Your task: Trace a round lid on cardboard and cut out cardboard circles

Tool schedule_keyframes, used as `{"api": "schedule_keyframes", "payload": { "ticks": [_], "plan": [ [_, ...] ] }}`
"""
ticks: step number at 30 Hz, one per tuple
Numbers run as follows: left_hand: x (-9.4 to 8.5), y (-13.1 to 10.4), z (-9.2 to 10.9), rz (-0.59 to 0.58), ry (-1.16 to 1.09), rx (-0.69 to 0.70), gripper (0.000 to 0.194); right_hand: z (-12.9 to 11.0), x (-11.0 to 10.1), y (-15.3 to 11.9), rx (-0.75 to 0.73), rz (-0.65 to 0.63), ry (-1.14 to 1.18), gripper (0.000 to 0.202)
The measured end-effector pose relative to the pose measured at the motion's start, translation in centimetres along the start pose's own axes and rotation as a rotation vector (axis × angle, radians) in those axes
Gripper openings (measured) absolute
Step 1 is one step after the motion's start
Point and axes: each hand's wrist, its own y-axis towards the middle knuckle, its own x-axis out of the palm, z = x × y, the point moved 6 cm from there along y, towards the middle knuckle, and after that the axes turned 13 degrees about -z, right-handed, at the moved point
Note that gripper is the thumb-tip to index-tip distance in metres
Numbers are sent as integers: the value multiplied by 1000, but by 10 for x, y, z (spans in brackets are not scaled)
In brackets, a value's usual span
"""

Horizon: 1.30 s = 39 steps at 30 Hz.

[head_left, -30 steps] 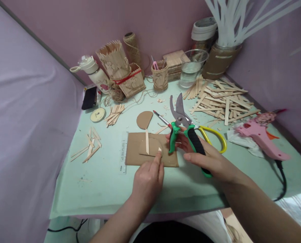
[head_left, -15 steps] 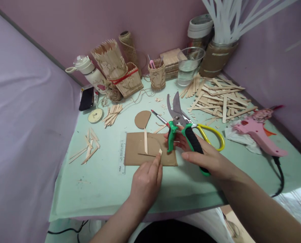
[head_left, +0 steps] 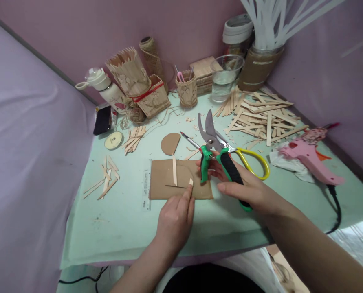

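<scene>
My right hand is wrapped round the black-and-green handles of a pair of pruning shears, whose blades stand apart and point away from me. My left hand is closed, its forefinger at a small cut piece of craft stick near the right end of a half-round cardboard piece. Its thumb is hidden. That piece lies on a rectangular cardboard sheet. A longer cut stick crosses it upright in view. Just beyond is another rounded cardboard piece.
A clear ruler lies left of the sheet. Yellow-handled scissors and a pen lie beyond the shears. Loose craft sticks, a pink glue gun and a water cup stand or lie to the right.
The view has shifted slightly. My left forefinger and the small stick piece have barely moved; my right hand still holds the shears with the blades apart.
</scene>
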Motion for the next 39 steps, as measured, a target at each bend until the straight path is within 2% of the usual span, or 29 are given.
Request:
{"api": "schedule_keyframes", "payload": {
  "ticks": [39],
  "plan": [
    [2, 3, -1, -29, -6, 3, 29, -8, 2, 0, 25, -14, -84, 52]
  ]
}}
